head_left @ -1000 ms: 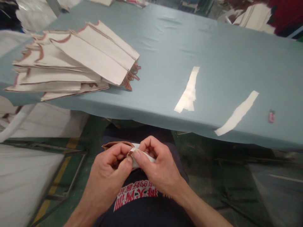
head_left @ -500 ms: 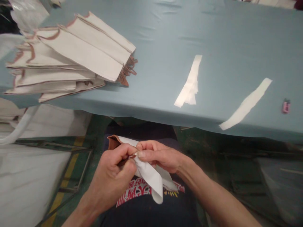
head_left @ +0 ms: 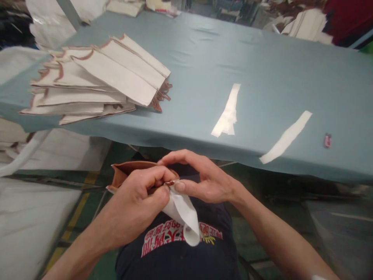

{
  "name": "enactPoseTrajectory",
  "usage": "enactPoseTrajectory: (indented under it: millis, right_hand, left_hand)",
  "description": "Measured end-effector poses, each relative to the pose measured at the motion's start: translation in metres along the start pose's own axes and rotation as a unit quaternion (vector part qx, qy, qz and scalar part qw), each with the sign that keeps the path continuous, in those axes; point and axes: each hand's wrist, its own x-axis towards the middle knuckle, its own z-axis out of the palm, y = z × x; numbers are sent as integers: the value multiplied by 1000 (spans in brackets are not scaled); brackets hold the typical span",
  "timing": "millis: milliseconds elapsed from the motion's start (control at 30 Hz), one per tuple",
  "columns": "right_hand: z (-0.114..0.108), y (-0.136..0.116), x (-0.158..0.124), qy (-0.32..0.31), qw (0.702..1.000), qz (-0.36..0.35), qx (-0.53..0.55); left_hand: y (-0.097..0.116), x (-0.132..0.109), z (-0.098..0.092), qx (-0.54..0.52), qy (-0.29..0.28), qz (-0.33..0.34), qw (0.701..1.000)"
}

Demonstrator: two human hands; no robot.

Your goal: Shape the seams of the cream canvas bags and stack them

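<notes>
Over my lap I hold a white and brown fabric piece (head_left: 186, 212), its brown inside gaping at the left and a white flap curling down in front. My left hand (head_left: 140, 198) pinches a small brown-edged fold between thumb and bent fingers. The thumb of my right hand (head_left: 204, 181) presses on that same fold, while its forefinger reaches over to the far brown rim. Part of the fabric is hidden behind my left hand.
Cream fabric pieces with brown edges (head_left: 116, 74) lie stacked at the table's left. White strips (head_left: 225, 114), another white strip (head_left: 287, 136) and a small pink-and-dark object (head_left: 327, 140) lie along the front of the blue-green table (head_left: 262, 70). White bundles (head_left: 32, 225) stand at lower left.
The fabric's brown inside has opened wider toward the left. My right forefinger has moved up and away from its thumb to the far rim. The view has tilted up, showing more beyond the table.
</notes>
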Motion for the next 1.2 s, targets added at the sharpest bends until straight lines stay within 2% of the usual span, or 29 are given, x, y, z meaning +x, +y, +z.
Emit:
enactPoseTrajectory:
  millis: [200, 333, 433, 633, 700, 800, 900, 1000, 1100, 1200]
  right_hand:
    - [-10, -10, 14, -42, 979, -111, -167]
    - [-14, -22, 20, -66, 966, -133, -211]
    - [-15, -31, 21, -81, 968, -111, -210]
    - [-9, -30, 16, -156, 958, 18, -239]
    - [-6, -25, 13, -159, 953, 27, -256]
    - [0, -13, 10, -142, 953, 18, -266]
    - [4, 1, 8, -115, 970, 23, -213]
    - [7, 12, 7, -90, 991, 51, -85]
    - [9, 16, 5, -77, 993, 92, 16]
    - [11, 19, 4, -67, 988, 133, 49]
  left_hand:
    - [1, -9, -8, 66, -9, 43, 997]
    - [6, -8, -9, 89, -16, 52, 995]
    - [7, -7, -8, 93, -9, 58, 994]
    - [-2, -7, -9, 120, 9, 32, 992]
    - [-7, -6, -9, 140, 11, 35, 989]
    - [-15, -2, -7, 194, 46, 56, 978]
    - [-21, 5, -7, 201, 58, 40, 977]
    - [-23, 14, -8, 89, 7, -38, 995]
    - [-22, 19, -9, -14, -33, -91, 995]
    - [-23, 18, -7, 21, -22, -78, 996]
